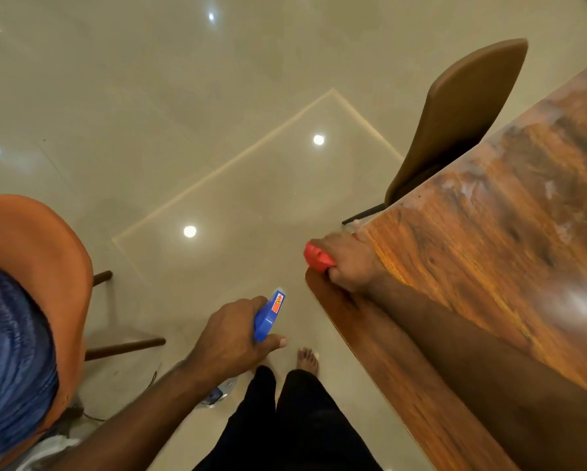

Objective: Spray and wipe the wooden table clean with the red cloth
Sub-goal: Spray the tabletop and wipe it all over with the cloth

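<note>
The wooden counter [509, 253] fills the right side, its grain streaked with pale smears. At its near corner the right hand [348, 263] presses the red cloth [316, 254], fingers clamped on it. The left hand [231, 338] grips a blue spray bottle [268, 316] over the glossy tiled floor [183, 113]. Two brown chairs [455, 113] stand nearby.

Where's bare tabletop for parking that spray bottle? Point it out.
Bare wood runs along the table right of the right hand with the red cloth. That corner is occupied. The left hand holds the spray bottle over floor.
</note>
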`<action>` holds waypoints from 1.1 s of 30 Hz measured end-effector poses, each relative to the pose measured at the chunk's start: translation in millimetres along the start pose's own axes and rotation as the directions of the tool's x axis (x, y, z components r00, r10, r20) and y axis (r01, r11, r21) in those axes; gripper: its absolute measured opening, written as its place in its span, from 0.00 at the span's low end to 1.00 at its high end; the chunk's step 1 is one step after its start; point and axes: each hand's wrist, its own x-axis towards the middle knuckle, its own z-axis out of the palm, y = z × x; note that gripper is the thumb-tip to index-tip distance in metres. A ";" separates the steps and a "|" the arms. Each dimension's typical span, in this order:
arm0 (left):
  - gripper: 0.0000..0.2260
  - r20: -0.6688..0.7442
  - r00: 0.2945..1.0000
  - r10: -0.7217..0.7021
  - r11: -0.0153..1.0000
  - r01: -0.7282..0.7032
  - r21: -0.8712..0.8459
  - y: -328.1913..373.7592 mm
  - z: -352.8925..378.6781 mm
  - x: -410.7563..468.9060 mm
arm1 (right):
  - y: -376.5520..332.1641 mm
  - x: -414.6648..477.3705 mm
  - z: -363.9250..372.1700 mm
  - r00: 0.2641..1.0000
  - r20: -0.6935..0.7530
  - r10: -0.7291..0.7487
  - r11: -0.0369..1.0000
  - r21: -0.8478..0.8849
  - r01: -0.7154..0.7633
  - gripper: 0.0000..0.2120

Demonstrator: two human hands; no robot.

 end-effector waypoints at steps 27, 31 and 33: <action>0.25 0.175 0.958 0.228 0.968 -0.243 0.065 43.8 -70.0 114.6 | 38.3 -23.9 20.7 0.744 -0.190 0.641 0.730 0.451 -0.513 0.47; 0.21 0.266 0.935 0.237 0.954 -0.275 0.118 69.7 -73.4 145.3 | -15.0 -81.1 63.0 0.904 -0.211 0.373 0.866 0.430 -0.256 0.49; 0.19 0.321 0.912 0.254 0.938 -0.314 0.150 84.2 -70.4 159.0 | -12.3 -105.2 76.5 0.887 -0.199 0.417 0.833 0.474 -0.286 0.50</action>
